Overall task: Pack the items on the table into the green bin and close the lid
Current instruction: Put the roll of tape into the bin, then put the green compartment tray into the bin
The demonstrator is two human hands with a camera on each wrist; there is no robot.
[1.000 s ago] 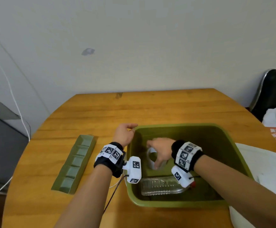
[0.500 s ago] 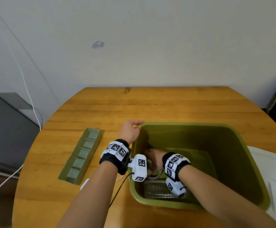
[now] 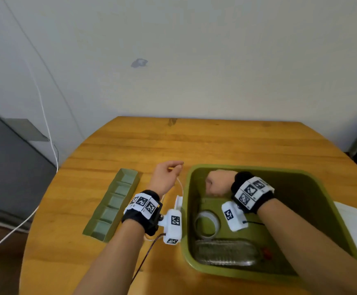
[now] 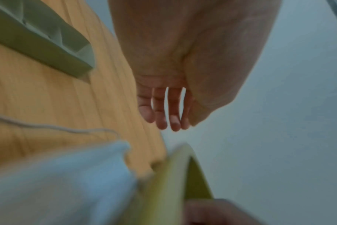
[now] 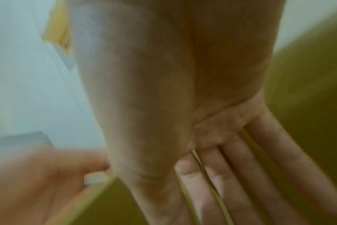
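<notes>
The green bin [image 3: 258, 168] stands on the wooden table [image 3: 194, 141] at the right. On its floor lie a roll of clear tape [image 3: 217, 225] and a clear plastic bottle [image 3: 224, 252] with a red cap. My right hand [image 3: 217, 184] hovers over the bin's left half, above the tape; the right wrist view shows its fingers [image 5: 231, 175] straight and empty. My left hand [image 3: 168, 175] hangs just left of the bin's rim [image 4: 175, 175], with loose fingers [image 4: 164, 114] that hold nothing. A white plug with a thin cable [image 3: 178, 202] lies under my left wrist against the bin.
A long green compartment tray [image 3: 113, 204] lies on the table left of my left arm, also in the left wrist view [image 4: 48, 38]. Something flat and white [image 3: 354, 226] lies right of the bin. A white cord [image 3: 45, 128] hangs by the wall at the left.
My right hand has let go of the tape roll and risen from the bin's floor. My left hand has come off the bin's rim and drifted slightly left.
</notes>
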